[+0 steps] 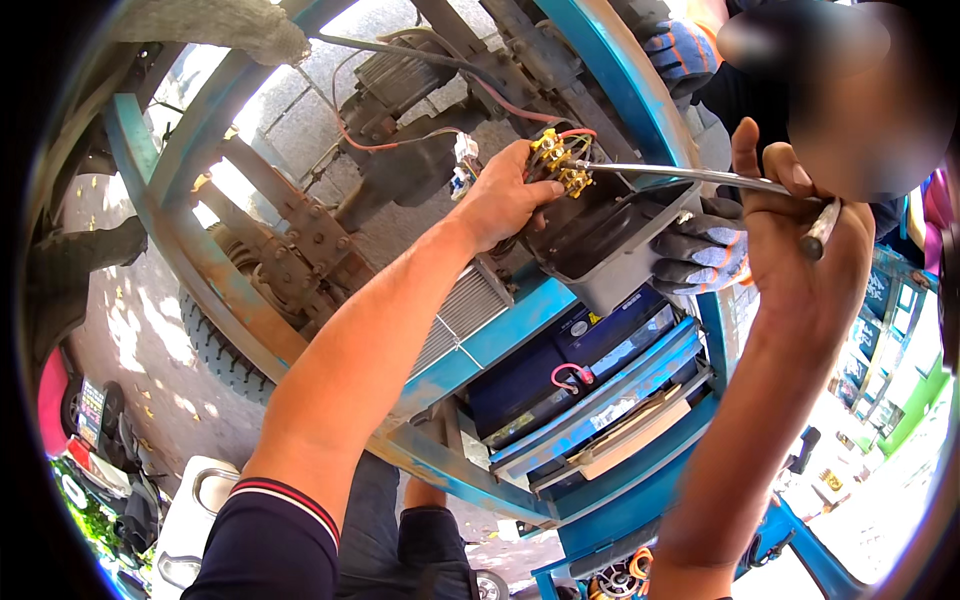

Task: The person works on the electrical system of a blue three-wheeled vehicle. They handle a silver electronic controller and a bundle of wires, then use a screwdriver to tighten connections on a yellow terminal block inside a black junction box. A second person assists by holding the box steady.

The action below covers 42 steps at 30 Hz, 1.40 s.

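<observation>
My left hand (500,200) is closed around a bundle of wires at the brass-coloured terminal block (552,150), its thumb lying along the lower edge. My right hand (785,240) grips a long, thin metal T-handle wrench (690,174), with the index finger raised. The wrench's tip meets the terminals beside my left fingers. Beneath the block is an open black plastic box (600,250). Another person's gloved hand (705,250) holds that box by its right side. White connectors (465,148) hang on wires left of my fingers.
A blue metal frame (500,330) surrounds the work, with rusty axle parts (300,215) inside it. Below sits a dark blue battery (530,390) with a pink cable. The other person's second gloved hand (682,55) is near the upper frame rail. A tyre (225,345) stands at left.
</observation>
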### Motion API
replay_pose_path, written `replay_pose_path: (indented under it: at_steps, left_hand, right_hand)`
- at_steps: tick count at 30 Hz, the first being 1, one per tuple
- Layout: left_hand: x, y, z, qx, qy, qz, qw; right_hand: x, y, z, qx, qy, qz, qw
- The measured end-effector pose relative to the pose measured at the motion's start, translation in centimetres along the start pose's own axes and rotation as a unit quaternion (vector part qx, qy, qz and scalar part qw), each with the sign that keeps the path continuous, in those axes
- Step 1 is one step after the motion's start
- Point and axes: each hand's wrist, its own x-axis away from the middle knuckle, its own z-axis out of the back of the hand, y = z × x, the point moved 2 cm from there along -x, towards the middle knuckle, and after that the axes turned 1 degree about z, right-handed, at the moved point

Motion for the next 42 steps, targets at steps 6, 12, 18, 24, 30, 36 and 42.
replay_pose_path:
  at_steps: [6,12,18,24,30,36,42]
  left_hand:
    - [-0.3,-0.5,0.0,0.012,0.009,-0.004,1.000]
    - [-0.1,-0.3,0.2,-0.020,0.003,-0.008,1.000]
    - [-0.3,-0.5,0.4,0.009,-0.002,-0.023,1.000]
    - [-0.5,-0.2,-0.6,-0.006,-0.007,-0.009,1.000]
    - [0.0,0.0,0.1,0.011,-0.001,0.011,1.000]
    - [-0.1,0.1,-0.1,0.027,-0.006,0.012,1.000]
    - [-0.4,-0.2,0.1,-0.004,-0.007,0.008,1.000]
  right_hand:
    - [0.1,-1.1,-0.2,0.074,-0.063,-0.062,0.993]
    - [-0.2,-5.2,-1.1,0.654,-0.285,0.072,0.697]
    - [-0.3,-3.6,-1.0,0.720,-0.263,0.471,0.436]
    - [0.0,3.2,-0.1,0.381,0.047,0.505,0.773]
    - [0.0,4.1,-2.3,-0.042,-0.015,0.254,0.966]
    - [-1.2,0.5,2.5,-0.114,-0.128,0.065,0.983]
    - [-0.2,-2.5,1.4,-0.075,-0.186,0.093,0.975]
